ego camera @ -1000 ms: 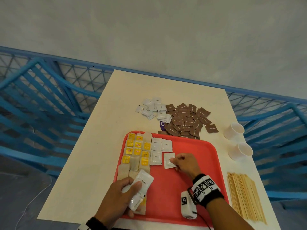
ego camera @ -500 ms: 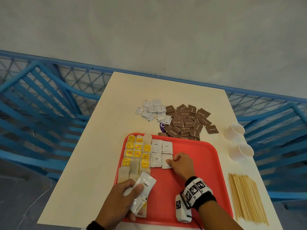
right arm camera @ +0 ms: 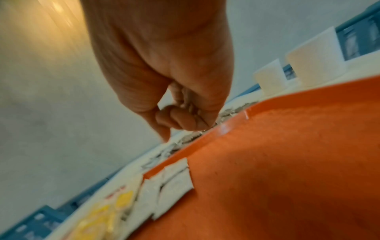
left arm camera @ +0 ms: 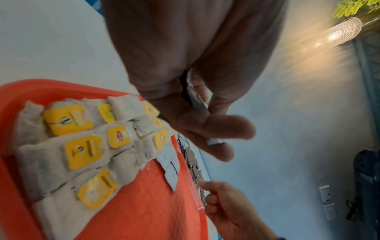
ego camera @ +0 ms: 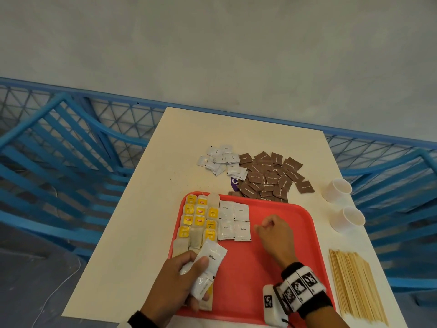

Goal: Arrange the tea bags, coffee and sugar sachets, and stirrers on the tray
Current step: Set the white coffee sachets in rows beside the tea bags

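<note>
The left hand (left arm camera: 185, 78) pinches thin white sachets (left arm camera: 197, 100) edge-on between thumb and fingers above the red tray (left arm camera: 144, 207). Tea bags (left arm camera: 82, 146) with yellow tags lie in rows along the tray's left edge. The right hand (left arm camera: 230, 206) hovers near its far rim, fingers curled.

A cream table (ego camera: 146, 233) stood against a blue railing (ego camera: 71, 147) below a grey wall (ego camera: 212, 43), where a lamp (left arm camera: 337, 34) glowed.

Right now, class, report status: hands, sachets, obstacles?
Left hand holds coffee sachets. Right hand empty, curled over tray. Four sachets laid beside tea bags. Nothing blocking.
</note>
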{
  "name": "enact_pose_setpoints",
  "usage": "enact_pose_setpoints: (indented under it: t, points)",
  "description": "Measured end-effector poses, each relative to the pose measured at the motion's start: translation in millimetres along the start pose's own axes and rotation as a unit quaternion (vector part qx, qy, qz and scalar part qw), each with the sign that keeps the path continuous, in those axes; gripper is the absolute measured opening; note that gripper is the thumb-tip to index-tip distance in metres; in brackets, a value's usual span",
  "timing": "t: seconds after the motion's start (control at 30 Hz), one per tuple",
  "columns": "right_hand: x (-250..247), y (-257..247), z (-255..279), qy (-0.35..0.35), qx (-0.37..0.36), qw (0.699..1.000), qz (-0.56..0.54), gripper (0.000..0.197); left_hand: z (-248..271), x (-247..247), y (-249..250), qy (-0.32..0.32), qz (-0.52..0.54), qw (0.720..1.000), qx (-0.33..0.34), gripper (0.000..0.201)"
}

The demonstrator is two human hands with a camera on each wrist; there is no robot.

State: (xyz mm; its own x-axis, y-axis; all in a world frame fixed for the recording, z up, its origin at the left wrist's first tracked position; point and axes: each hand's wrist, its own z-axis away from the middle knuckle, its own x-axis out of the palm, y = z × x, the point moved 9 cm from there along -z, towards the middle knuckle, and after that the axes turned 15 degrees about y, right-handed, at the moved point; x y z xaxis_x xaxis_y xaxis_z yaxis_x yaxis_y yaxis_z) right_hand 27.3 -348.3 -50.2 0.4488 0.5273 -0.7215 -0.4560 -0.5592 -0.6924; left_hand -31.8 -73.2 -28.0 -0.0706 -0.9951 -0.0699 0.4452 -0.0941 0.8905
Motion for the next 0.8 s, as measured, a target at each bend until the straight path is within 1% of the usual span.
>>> enact_pose_setpoints:
  t: [0.07, 0.1, 0.17, 0.2, 0.23, 0.27, 0.3, 0.37, 0.43, 0.47, 0.5, 0.57, 0.6, 0.7, 0.8]
  points:
    - [-31, -14, 7, 0.028, -0.053, 0.998, -0.016, 0.027, 2, 4, 8, -0.004, 0.011, 1.000, 0.004, 0.031]
    - [-43, -20, 14, 0.018, -0.067, 0.997, -0.023, 0.027, 3, 8, 12, -0.009, 0.019, 1.000, 0.009, 0.032]
    - [-55, -34, 36, -0.051, -0.072, 0.994, -0.060, 0.017, 6, 20, 21, -0.021, 0.029, 0.999, 0.021, 0.033]
    - [-57, -41, 50, -0.097, -0.060, 0.988, -0.105, 0.008, 8, 26, 24, -0.027, 0.032, 0.999, 0.027, 0.034]
    - [-57, -50, 65, -0.140, -0.045, 0.976, -0.158, 0.005, 11, 33, 29, -0.034, 0.036, 0.998, 0.034, 0.033]
    - [-56, -58, 78, -0.175, -0.031, 0.963, -0.201, 0.014, 14, 40, 32, -0.040, 0.038, 0.998, 0.040, 0.030]
    - [-54, -62, 88, -0.194, -0.022, 0.954, -0.228, 0.018, 17, 47, 35, -0.046, 0.038, 0.997, 0.047, 0.026]
    - [-55, -61, 93, -0.175, -0.016, 0.950, -0.259, 0.015, 22, 58, 34, -0.065, 0.021, 0.996, 0.055, 0.022]
    - [-57, -47, 92, -0.142, 0.017, 0.947, -0.286, 0.014, 25, 64, 25, -0.084, -0.006, 0.995, 0.050, 0.030]
    - [-56, -39, 94, -0.142, 0.038, 0.944, -0.297, 0.014, 26, 65, 18, -0.090, -0.017, 0.995, 0.039, 0.030]
    - [-53, -35, 99, -0.157, 0.054, 0.939, -0.301, 0.014, 27, 65, 13, -0.091, -0.021, 0.995, 0.029, 0.027]
    - [-45, -31, 115, -0.220, 0.059, 0.931, -0.285, 0.013, 29, 62, 3, -0.091, -0.024, 0.995, 0.016, 0.022]
    - [-43, -30, 120, -0.236, 0.060, 0.930, -0.277, 0.012, 29, 61, -1, -0.092, -0.025, 0.995, 0.008, 0.021]
    - [-38, -15, 116, -0.215, 0.090, 0.934, -0.270, 0.017, 28, 58, -15, -0.095, -0.029, 0.995, -0.025, 0.020]
    - [-23, -14, 120, -0.249, 0.098, 0.928, -0.259, 0.015, 26, 52, -24, -0.087, -0.030, 0.994, -0.051, 0.022]
